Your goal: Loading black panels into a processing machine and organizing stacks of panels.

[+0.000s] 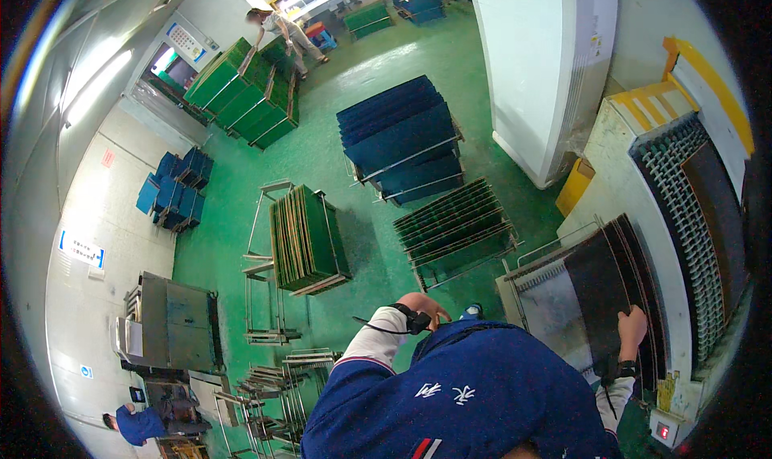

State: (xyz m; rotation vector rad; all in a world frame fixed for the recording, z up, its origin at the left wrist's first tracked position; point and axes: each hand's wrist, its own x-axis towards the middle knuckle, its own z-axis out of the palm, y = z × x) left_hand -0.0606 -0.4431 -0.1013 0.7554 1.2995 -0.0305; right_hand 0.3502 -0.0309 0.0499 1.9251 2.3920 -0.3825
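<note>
At the right, my right hand (633,328) closes on the edge of a dark brown board (599,286) that stands in a metal rack (527,286) beside a roller machine. Several similar thin boards stand upright along the rack's right side. My left hand (426,305) hangs close to my waist, bent at the wrist, with a dark band round it. Its thumb and fingers are loosely apart, and I see nothing in them; part of the fingers is hidden.
The machine (696,218) with rows of rollers borders my right. Ahead stand racks of green boards (454,226) and blue boards (402,137). Another green rack (310,238) and bare metal frames (273,395) are leftward. Other people (285,37) work far off and lower left.
</note>
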